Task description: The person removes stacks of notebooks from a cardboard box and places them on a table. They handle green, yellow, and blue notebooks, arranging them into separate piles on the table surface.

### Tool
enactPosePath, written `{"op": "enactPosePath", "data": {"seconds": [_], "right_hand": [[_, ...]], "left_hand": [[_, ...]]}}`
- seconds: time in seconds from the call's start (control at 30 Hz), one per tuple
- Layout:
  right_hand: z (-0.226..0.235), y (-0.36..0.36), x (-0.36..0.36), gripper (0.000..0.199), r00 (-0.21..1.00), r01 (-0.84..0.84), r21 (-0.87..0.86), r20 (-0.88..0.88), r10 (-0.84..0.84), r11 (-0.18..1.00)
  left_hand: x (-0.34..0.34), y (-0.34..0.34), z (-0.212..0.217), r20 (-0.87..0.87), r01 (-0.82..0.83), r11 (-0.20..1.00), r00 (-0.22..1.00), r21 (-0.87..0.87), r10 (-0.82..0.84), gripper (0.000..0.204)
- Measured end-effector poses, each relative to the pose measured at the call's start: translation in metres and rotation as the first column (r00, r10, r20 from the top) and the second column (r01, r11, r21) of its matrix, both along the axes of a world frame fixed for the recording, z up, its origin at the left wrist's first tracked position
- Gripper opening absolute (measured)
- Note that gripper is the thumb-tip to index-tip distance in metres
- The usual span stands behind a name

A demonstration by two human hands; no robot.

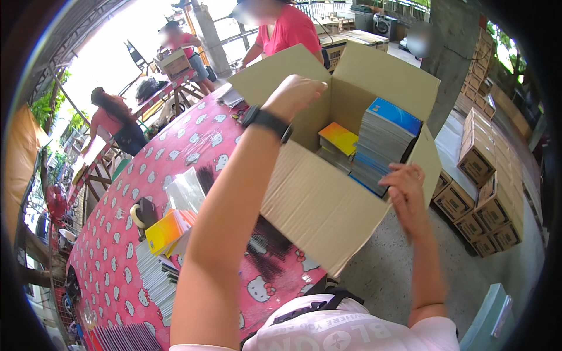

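Note:
An open cardboard box [328,205] stands in front of me with its flaps spread. Inside it, a tall stack of blue-covered notebooks [393,117] rises on the right, beside a lower stack with a yellow-orange cover [339,138]. My left hand [297,96], a black watch on its wrist, is over the far left flap with its fingers curled in; whether they hold anything is hidden. At the near right corner of the box, my right hand [408,190] has loosely bent fingers apart, close to the cardboard edge.
A pink patterned tablecloth [193,137] covers the table. On it lie yellow-orange booklets [167,233], a tape roll [138,215], black spiral bindings [269,248] and stacked sheets [155,272]. Closed cartons [494,193] stand on the right. A co-worker in a pink shirt [293,29] stands beyond.

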State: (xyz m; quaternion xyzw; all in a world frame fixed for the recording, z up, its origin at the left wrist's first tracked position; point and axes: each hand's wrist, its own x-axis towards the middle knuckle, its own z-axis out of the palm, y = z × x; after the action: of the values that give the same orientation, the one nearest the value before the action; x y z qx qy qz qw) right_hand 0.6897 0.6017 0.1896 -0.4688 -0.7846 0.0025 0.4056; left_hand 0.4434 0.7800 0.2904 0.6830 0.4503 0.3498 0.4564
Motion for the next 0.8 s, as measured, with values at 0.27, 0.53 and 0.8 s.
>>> {"op": "enactPosePath", "data": {"seconds": [0.27,0.53,0.8], "right_hand": [[-0.028,0.015,-0.003,0.011,0.986,-0.063,0.111,-0.146,0.079,0.992],[-0.033,0.016,0.006,0.017,0.977,-0.140,0.058,-0.157,0.147,0.989],[-0.037,0.019,0.008,0.014,0.956,-0.179,0.121,-0.213,0.201,0.976]], "left_hand": [[0.058,0.150,-0.138,-0.639,-0.545,0.838,0.652,-0.023,0.407,0.023],[0.081,0.155,-0.212,-0.182,-0.500,0.669,0.853,-0.550,0.489,0.024],[0.075,0.139,-0.237,-0.006,-0.356,0.601,0.863,-0.716,0.505,0.026]]}}
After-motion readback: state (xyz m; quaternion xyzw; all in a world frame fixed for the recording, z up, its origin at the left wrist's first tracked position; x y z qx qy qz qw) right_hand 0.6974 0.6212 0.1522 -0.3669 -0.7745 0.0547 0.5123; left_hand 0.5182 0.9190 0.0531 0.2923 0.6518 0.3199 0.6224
